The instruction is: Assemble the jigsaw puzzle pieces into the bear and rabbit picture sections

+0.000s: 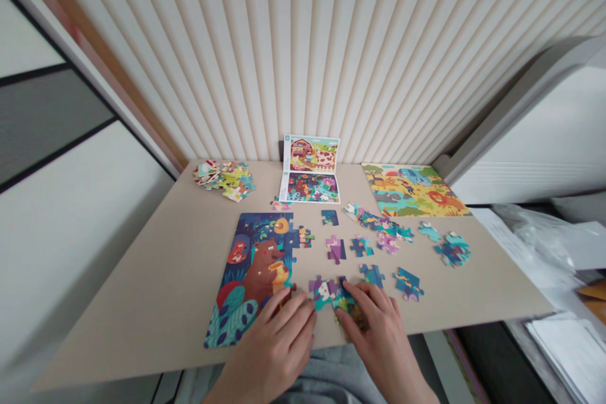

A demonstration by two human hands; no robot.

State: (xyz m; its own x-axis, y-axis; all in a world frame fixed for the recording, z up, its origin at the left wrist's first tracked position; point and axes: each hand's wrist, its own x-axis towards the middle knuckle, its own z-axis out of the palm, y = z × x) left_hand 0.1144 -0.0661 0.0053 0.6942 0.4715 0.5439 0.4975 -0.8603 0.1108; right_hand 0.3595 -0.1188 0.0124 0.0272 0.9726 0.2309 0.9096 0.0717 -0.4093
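Note:
A partly joined jigsaw puzzle [265, 265] with a brown bear lies on the table, left of centre. My left hand [284, 338] lies over its lower right corner, fingers stretched out and nothing visibly held. My right hand [379, 322] has thumb and index finger on a green and dark blue puzzle piece [348, 304] by the front edge. Touching that piece on its left is a purple and teal puzzle piece [322, 291] with a white animal. What lies beneath both palms is hidden. A blue puzzle piece [372, 275] lies just beyond my right hand.
Loose pieces [336, 249] are scattered right of the bear section, with a row of overlapping pieces [379, 222] and a small pile [453, 249] farther right. A picture leaflet [310, 169] stands at the back, between another pile [225, 178] and a finished animal puzzle [414, 190].

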